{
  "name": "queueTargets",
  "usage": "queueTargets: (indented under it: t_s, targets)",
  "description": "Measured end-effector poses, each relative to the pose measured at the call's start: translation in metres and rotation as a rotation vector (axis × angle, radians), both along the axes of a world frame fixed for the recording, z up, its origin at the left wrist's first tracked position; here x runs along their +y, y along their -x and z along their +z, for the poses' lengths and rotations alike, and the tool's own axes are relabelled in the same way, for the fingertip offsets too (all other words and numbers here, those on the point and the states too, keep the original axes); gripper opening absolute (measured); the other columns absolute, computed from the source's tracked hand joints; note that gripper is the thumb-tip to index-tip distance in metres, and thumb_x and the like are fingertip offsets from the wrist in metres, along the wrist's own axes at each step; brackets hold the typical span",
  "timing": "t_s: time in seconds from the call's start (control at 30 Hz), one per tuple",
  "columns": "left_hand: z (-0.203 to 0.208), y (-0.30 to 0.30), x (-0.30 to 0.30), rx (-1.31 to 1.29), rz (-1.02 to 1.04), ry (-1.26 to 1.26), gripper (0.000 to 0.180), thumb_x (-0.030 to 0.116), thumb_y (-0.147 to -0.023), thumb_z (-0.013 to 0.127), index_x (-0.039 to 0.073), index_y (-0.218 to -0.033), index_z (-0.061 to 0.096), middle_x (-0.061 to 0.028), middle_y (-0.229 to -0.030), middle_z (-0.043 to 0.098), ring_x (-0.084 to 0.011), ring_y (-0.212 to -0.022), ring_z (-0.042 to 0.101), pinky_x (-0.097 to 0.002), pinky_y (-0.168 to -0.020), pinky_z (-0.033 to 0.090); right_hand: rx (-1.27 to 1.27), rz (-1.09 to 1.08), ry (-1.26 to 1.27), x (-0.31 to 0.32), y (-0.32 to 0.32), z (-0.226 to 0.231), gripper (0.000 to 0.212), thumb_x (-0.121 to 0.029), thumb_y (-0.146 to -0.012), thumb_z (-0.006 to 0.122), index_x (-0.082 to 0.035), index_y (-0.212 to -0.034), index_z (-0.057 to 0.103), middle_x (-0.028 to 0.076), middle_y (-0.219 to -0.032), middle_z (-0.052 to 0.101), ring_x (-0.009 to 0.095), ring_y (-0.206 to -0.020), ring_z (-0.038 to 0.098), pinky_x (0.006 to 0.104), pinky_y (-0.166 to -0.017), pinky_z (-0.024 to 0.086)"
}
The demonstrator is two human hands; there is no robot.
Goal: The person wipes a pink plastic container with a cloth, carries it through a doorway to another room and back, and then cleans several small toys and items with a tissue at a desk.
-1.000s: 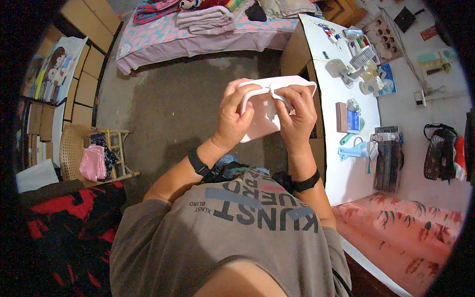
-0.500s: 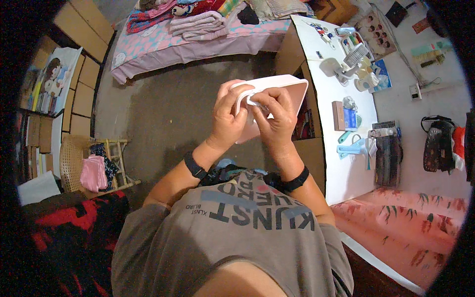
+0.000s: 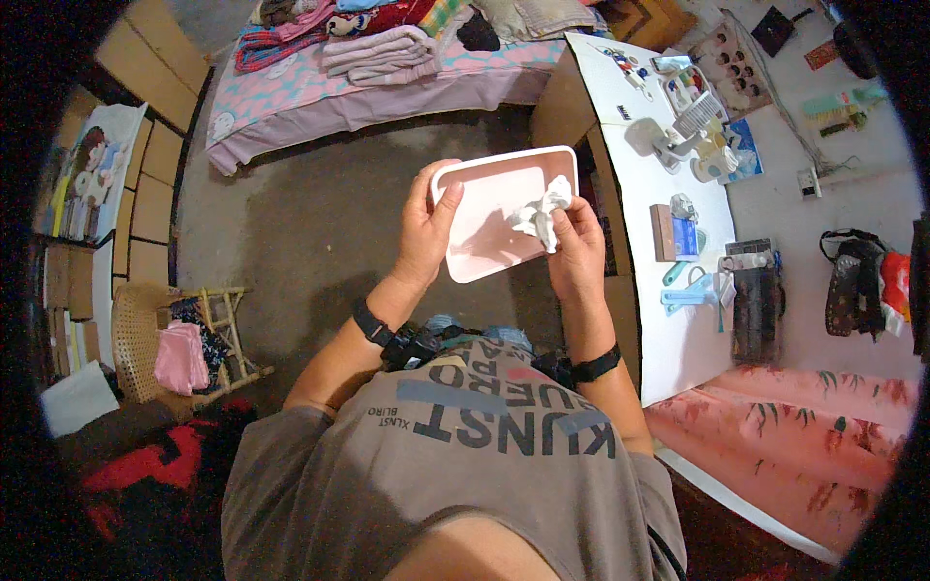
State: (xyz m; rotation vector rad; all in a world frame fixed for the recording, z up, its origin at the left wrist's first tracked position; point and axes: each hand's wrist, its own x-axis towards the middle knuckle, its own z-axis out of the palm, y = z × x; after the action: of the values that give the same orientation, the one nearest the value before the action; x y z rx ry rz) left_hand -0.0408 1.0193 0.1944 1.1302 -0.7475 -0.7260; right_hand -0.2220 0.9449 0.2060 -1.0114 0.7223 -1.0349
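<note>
A shallow pale pink rectangular tray [image 3: 481, 208] with a white rim is held up in front of me, its inside facing me. My left hand [image 3: 424, 228] grips its left side, thumb over the rim and fingers behind. At the tray's right side, my right hand [image 3: 578, 247] pinches a crumpled white tissue [image 3: 541, 215] between thumb and fingers. The tissue is bunched up, with loose ends sticking out over the tray's inside. Whether my right fingers also touch the tray's rim, I cannot tell.
A long white table [image 3: 668, 213] stands on my right, bearing a small fan, a basket and boxes. Ahead is a bed [image 3: 378, 107] with a folded blanket [image 3: 383, 55]. To the left, a woven chair [image 3: 140, 344] holds pink cloth [image 3: 181, 358] beside shelves.
The tray has turned so its inside faces me. My right hand has drawn away from the upper left corner to the right side, with the crumpled tissue now showing.
</note>
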Motion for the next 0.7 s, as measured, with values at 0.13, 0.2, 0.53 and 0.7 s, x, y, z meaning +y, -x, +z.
queueTargets:
  t_s: [0.13, 0.2, 0.53, 0.7]
  targets:
    - [-0.003, -0.001, -0.009, 0.069, -0.046, 0.005, 0.031, 0.021, -0.096, 0.06, 0.005, -0.122, 0.056, -0.0044, -0.109, 0.059, -0.0123, -0.099, 0.054, -0.0264, -0.086, 0.045, -0.121, -0.006, -0.136, -0.008, 0.001, -0.01, 0.017, -0.005, -0.094, 0.058, 0.001, -0.109, 0.055, 0.005, -0.099, 0.061, 0.013, -0.088, 0.06, 0.0262, -0.078, 0.05]
    - [-0.013, -0.005, -0.015, 0.162, -0.067, -0.037, 0.032, 0.021, -0.096, 0.06, 0.004, -0.123, 0.055, -0.0049, -0.109, 0.059, -0.0125, -0.099, 0.054, -0.0265, -0.086, 0.045, -0.114, -0.014, -0.179, -0.015, -0.001, -0.016, 0.018, -0.004, -0.092, 0.058, 0.001, -0.11, 0.055, 0.006, -0.101, 0.061, 0.014, -0.089, 0.06, 0.0271, -0.079, 0.05]
    - [-0.063, -0.018, -0.085, 0.35, -0.163, -0.262, 0.031, 0.021, -0.097, 0.058, 0.005, -0.123, 0.054, -0.0056, -0.112, 0.059, -0.0146, -0.104, 0.054, -0.029, -0.09, 0.045, -0.013, -0.024, -0.235, -0.083, 0.002, -0.056, 0.027, -0.001, -0.086, 0.064, 0.001, -0.113, 0.059, 0.009, -0.109, 0.062, 0.017, -0.098, 0.061, 0.0303, -0.083, 0.051]
    - [-0.087, -0.032, -0.159, 0.331, -0.171, -0.336, 0.028, 0.019, -0.098, 0.056, 0.003, -0.121, 0.053, -0.0066, -0.113, 0.06, -0.0159, -0.104, 0.056, -0.0296, -0.089, 0.047, -0.121, -0.013, -0.314, -0.158, -0.005, -0.086, 0.026, -0.005, -0.09, 0.06, 0.0, -0.115, 0.056, 0.008, -0.101, 0.063, 0.015, -0.088, 0.062, 0.0287, -0.079, 0.052]
